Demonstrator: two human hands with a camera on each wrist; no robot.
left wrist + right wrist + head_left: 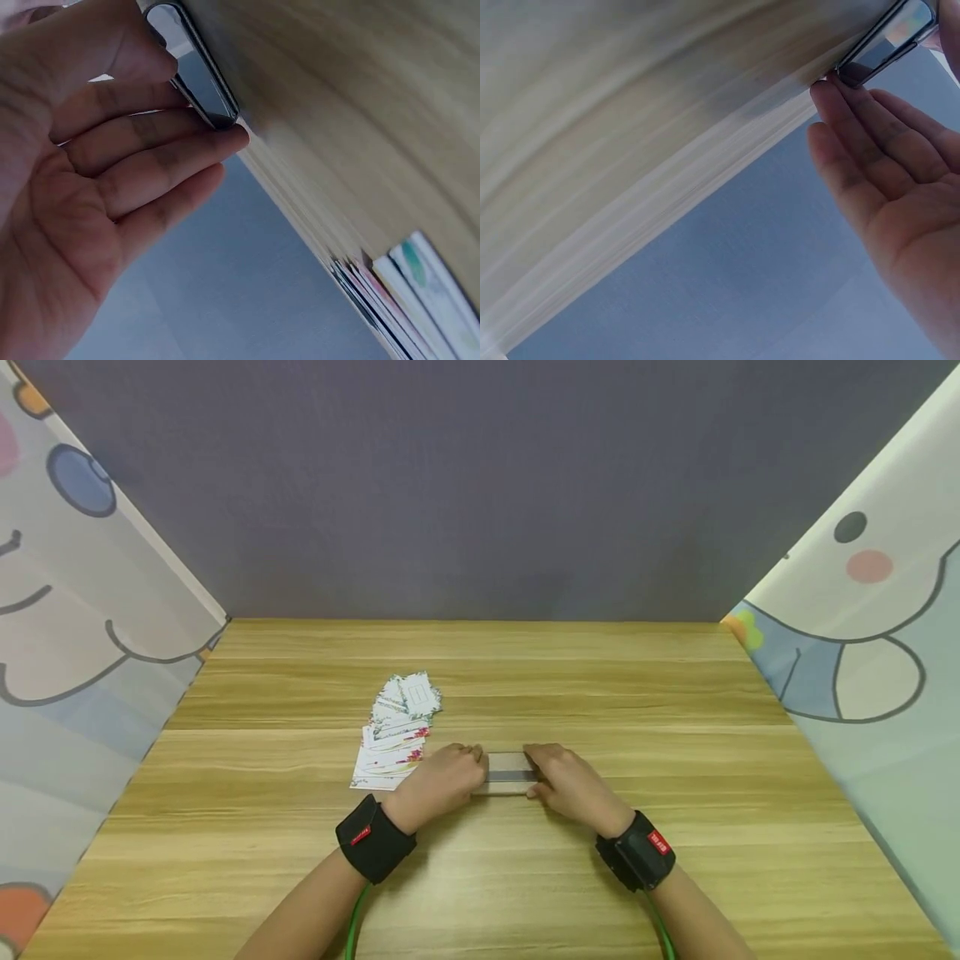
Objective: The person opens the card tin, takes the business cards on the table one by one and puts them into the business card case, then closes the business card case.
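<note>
Between my two hands lies a shiny, hollow metal piece (508, 775), long and low with open ends and a darker band along its middle. Seen end-on in the left wrist view, this metal piece (214, 82) has a narrow loop-like profile standing on the table. My left hand (444, 781) grips its left end, thumb on the near side and fingers on the far side. At the other end my right hand (573, 785) holds it the same way. In the right wrist view the fingertips (826, 94) are right at its edge, close to the table.
Left of my left hand, white cards (393, 735) with floral borders lie fanned in an overlapping row on the wooden table (675, 710). A dark grey panel (480, 493) rises behind the table. Cartoon-printed panels (870, 635) stand at both sides. Green cables (358, 918) run from the wristbands.
</note>
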